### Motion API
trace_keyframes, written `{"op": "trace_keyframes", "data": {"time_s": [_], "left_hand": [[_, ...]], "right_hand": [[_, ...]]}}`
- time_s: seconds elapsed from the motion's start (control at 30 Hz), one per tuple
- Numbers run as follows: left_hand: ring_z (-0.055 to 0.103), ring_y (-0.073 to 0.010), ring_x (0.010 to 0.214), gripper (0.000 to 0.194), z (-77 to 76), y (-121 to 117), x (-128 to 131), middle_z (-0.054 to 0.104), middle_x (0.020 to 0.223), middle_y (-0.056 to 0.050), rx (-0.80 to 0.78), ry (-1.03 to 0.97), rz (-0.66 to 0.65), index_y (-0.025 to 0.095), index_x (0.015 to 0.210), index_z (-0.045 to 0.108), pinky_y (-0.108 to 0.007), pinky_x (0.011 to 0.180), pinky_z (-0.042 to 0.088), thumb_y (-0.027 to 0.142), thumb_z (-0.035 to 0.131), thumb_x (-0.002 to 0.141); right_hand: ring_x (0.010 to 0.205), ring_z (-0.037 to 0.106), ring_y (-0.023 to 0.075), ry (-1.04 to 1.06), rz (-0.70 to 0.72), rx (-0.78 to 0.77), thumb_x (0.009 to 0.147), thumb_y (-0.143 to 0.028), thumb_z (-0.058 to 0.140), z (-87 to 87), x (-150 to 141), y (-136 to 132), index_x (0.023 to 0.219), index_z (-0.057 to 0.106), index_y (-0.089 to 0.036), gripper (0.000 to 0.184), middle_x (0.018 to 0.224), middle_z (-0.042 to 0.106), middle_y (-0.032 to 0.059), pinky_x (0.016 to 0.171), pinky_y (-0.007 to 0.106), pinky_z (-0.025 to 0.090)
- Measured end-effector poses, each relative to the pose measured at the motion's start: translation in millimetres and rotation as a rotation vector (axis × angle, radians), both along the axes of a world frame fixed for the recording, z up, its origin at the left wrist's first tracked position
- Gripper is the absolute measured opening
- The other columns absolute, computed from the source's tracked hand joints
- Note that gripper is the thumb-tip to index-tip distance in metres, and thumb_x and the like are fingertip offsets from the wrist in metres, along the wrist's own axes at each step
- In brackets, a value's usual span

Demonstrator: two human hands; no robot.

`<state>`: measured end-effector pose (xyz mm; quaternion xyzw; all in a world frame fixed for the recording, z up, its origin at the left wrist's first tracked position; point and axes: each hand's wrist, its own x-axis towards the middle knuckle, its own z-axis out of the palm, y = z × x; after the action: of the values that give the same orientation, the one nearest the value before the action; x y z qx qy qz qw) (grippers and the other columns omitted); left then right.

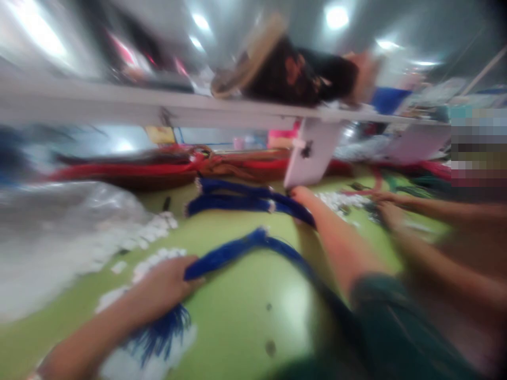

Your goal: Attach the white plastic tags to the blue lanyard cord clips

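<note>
My left hand (180, 282) is wrapped round a bundle of blue wires (233, 252), whose loose ends fan out below the palm. From the hand, the bundle runs right to a tied spot and then bends down beside my right sleeve. My right hand (303, 195) reaches forward, low beside a white upright panel (315, 150); motion blur smears its fingers. Close by it lie more tied blue wire bundles (233, 203) on the green table (237, 327). Small white pieces (154, 258) lie under and around my left hand.
A clear plastic bag (71, 227) covers the left side, with white pieces along its edge. Red and brown wire bundles (166, 168) stretch along the back. Overhead runs a shelf (138, 100) with a dark box (301, 74). A co-worker's hands (390, 206) handle small parts at right.
</note>
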<state>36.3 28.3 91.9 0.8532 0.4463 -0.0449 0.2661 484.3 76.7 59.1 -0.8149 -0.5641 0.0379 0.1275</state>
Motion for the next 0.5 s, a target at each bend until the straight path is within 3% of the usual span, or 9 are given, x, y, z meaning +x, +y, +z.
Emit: {"op": "trace_keyframes", "data": {"time_s": [0.1,0.23,0.3,0.37,0.43,0.5], "left_hand": [[0.06,-0.0244,0.082,0.026,0.9,0.2,0.2,0.066,0.085,-0.005,0.018,-0.014,-0.005,0.02,0.085,0.061,-0.032,0.073,0.041,0.042,0.049,0.078],[0.061,-0.0234,0.078,0.029,0.5,5.2,1.5,0.067,0.083,-0.005,0.061,-0.065,0.009,0.02,0.085,0.063,-0.031,0.071,0.041,0.045,0.05,0.078],[0.06,-0.0218,0.073,0.029,2.5,7.5,4.3,0.066,0.078,-0.005,0.085,-0.107,0.028,0.02,0.083,0.064,-0.03,0.067,0.041,0.045,0.052,0.076],[0.058,-0.0197,0.067,0.027,7.1,8.5,8.1,0.065,0.073,-0.004,0.069,-0.17,0.04,0.019,0.08,0.065,-0.028,0.062,0.04,0.043,0.055,0.072],[0.053,-0.0174,0.059,0.025,13.1,8.4,12.1,0.062,0.065,-0.003,0.023,-0.24,0.053,0.017,0.074,0.065,-0.028,0.057,0.039,0.04,0.056,0.07],[0.051,-0.0163,0.059,0.025,18.3,7.5,15.6,0.061,0.064,-0.003,0.015,-0.316,0.049,0.016,0.075,0.066,-0.028,0.056,0.039,0.039,0.058,0.069]], "right_hand": [[0.079,0.06,0.0174,0.022,-0.048,0.085,0.083,-0.024,0.057,13.3,-5.2,-8.9,0.092,0.075,-0.011,0.024,0.09,0.072,0.013,0.07,0.025,0.04],[0.079,0.058,0.0158,0.083,0.021,0.191,0.088,-0.031,0.047,50.0,-31.2,-32.3,0.101,0.072,-0.01,0.034,0.092,0.071,0.0097,0.071,0.024,0.041],[0.072,0.056,0.0128,0.152,0.129,0.208,0.088,-0.037,0.047,67.3,-62.6,-55.6,0.099,0.072,-0.016,0.034,0.086,0.069,0.0043,0.067,0.023,0.041],[0.06,0.05,0.0111,0.381,0.294,0.194,0.084,-0.042,0.052,78.4,-104.1,-86.5,0.092,0.072,-0.018,0.032,0.073,0.065,0.0017,0.059,0.024,0.038],[0.052,0.044,0.0101,0.541,0.418,0.084,0.083,-0.046,0.053,81.9,-146.7,-119.2,0.086,0.071,-0.018,0.033,0.062,0.058,-0.0002,0.053,0.024,0.034],[0.052,0.043,0.0104,0.575,0.54,-0.093,0.081,-0.045,0.056,78.0,-182.3,-145.2,0.078,0.07,-0.019,0.029,0.059,0.055,-0.0011,0.051,0.024,0.032]]}}
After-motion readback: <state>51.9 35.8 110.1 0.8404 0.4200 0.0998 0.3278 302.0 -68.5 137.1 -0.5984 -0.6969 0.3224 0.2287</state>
